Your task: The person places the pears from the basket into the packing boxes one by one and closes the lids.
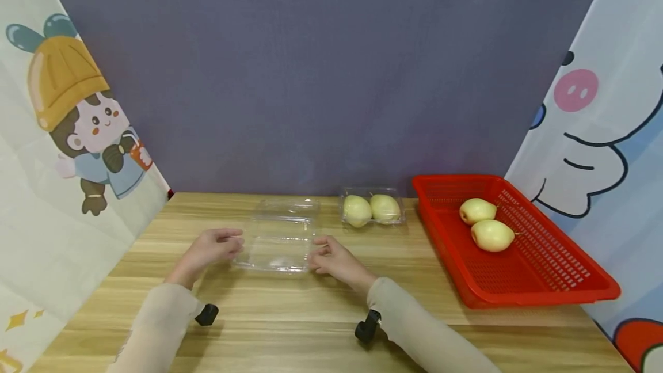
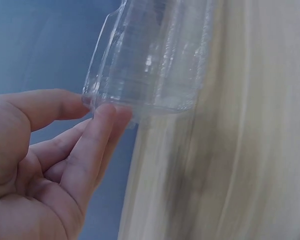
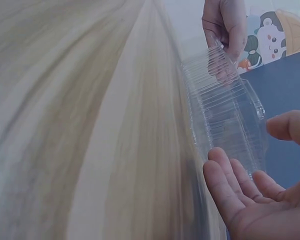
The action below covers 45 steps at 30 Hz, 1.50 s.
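A clear plastic clamshell container [image 1: 277,249] stands in front of me, its lid [image 1: 287,209] folded back away from me. At its left end my left hand [image 1: 214,246] pinches the rim; in the left wrist view the thumb [image 2: 65,104] and fingertips [image 2: 106,112] meet at the corner. My right hand [image 1: 334,261] is at the right end, fingers [image 3: 225,175] fairly straight and spread along the container's end. Its thumb tip [image 3: 276,126] is right at the rim. Nothing shows inside the container.
Behind and to the right, a second clear container [image 1: 373,191] holds two pale yellow pears [image 1: 357,210]. A red plastic basket [image 1: 450,258] stands at the right with two more pears [image 1: 492,235] in it. A grey curtain [image 1: 331,73] closes off the wooden table's [image 1: 279,327] far side.
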### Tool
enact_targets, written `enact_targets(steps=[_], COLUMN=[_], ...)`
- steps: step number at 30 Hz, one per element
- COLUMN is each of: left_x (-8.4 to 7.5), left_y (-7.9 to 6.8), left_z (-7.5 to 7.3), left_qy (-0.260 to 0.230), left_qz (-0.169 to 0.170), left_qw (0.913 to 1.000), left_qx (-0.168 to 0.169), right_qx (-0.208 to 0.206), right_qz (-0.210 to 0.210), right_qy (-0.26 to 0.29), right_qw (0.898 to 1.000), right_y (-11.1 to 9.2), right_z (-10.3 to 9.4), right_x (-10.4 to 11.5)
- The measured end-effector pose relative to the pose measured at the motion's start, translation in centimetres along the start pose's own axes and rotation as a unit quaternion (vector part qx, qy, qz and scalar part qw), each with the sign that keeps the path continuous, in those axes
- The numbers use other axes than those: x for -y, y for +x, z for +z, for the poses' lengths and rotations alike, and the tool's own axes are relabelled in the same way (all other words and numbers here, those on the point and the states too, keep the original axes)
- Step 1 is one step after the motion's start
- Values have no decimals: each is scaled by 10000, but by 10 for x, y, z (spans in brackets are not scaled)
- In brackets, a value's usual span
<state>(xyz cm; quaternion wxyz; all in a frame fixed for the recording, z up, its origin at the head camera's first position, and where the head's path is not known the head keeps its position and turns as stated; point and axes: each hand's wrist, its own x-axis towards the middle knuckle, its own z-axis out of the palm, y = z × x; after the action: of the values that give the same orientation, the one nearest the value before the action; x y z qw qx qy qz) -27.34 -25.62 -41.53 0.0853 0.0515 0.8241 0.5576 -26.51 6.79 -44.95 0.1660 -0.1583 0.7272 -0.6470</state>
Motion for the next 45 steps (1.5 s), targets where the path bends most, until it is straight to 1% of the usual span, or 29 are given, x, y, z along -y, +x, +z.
enact_targets(steps=[6,11,19,22,32,36,38,43,45], left_x=[-1,-4,-6,-6,-3,-4,-4,-4,-3], left_y=[0,3,5,5,8,9,9,9,10], left_z=[13,21,28,30,35,36,36,35,35], left_qy=[-86,-141,-200,-271,-483,-594,-594,-678,-729], left_qz=[-43,-17,-13,-61,-180,-206,-164,-128,-164], left_qw=[9999,9997,9997,9995,9986,9978,9976,9969,9966], left_qx=[-103,-186,-158,-151,99,203,302,391,358], right_qx=[-19,-55,-140,-173,-65,-78,-93,-85,-64], right_qz=[-43,-53,-71,-81,-57,-17,-20,-11,0], right_qy=[30,-6,-54,-77,-184,-240,-272,-296,-305], right_qw=[10000,10000,9999,9998,9998,9997,9996,9995,9995], right_y=[-7,-11,-16,-18,-21,-21,-21,-22,-22], right_z=[-7,-14,-19,-21,-30,-32,-32,-32,-32], right_x=[-3,-5,-2,-2,-8,-8,-8,-5,-4])
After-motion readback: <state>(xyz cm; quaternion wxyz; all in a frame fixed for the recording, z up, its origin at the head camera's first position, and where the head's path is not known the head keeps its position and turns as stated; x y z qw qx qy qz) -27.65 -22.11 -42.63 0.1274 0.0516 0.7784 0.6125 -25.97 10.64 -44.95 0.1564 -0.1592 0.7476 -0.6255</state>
